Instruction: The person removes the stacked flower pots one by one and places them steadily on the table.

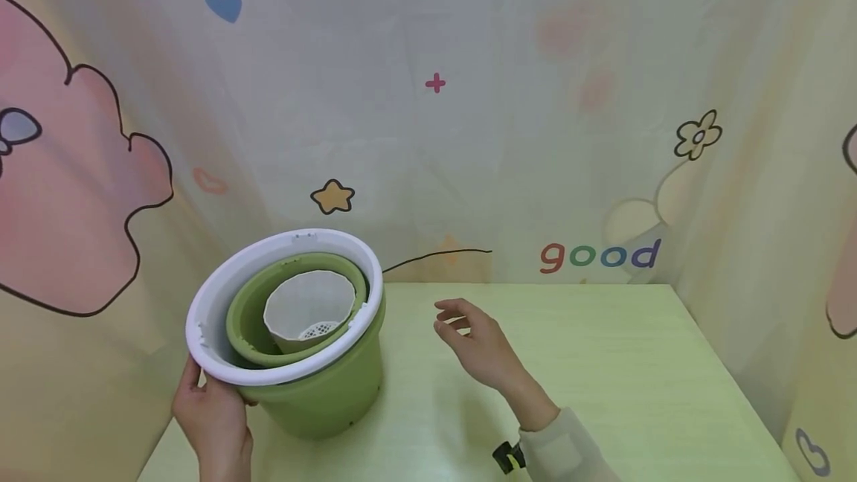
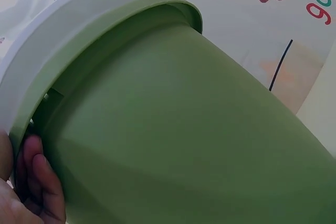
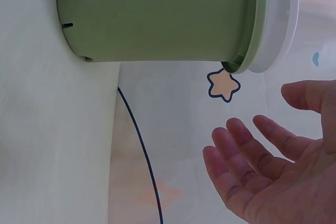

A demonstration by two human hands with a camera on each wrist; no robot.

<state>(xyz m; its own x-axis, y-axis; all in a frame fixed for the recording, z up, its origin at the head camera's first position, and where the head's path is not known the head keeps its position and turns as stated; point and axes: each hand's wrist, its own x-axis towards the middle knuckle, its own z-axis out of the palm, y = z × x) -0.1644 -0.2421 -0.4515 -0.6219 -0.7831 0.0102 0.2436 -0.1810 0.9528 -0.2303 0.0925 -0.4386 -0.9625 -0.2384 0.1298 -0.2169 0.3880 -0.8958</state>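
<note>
A stack of nested flower pots stands at the left of the table: a large green pot outside, a white-rimmed pot inside it, then a smaller green pot and a small white pot with a perforated base. My left hand grips the stack's rim at its near left, fingers curled under the green lip in the left wrist view. The stack leans a little toward me. To its right, apart from it, my right hand hovers with fingers loosely bent, holding nothing, as the right wrist view confirms.
The pale green tabletop runs to a printed curtain behind, with more curtain at both sides. A small black object is by the right sleeve.
</note>
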